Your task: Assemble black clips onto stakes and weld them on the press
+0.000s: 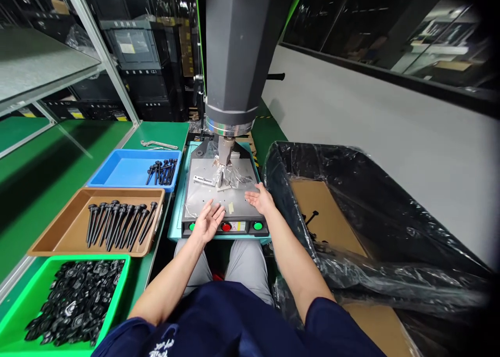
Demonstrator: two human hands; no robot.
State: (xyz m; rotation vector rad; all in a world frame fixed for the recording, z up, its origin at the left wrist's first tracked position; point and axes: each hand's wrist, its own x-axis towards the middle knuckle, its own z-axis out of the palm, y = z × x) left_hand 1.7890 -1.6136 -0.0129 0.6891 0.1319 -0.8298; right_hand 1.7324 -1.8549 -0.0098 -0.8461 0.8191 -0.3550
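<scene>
Clr film (239, 179) fwd, nr R fingers (253, 196)

Smooth, satiny metal on the base plate (197, 201) here, and over it a crinkled, glossy clear film (236, 177). Above that, a bare metal horn (225, 151), a mirror-bright collar (230, 129), then the matt grey housing (238, 50). Across to the left: smooth plastic in the blue tray (117, 169), the brown tray (66, 229) and the green bin (19, 310), with shiny, plastic-looking black parts (78, 300) inside that last one. And on the right, wrinkled, glossy black liner (390, 206) against dull cardboard (326, 211); matt cloth on the navy shirt (230, 320).
</scene>
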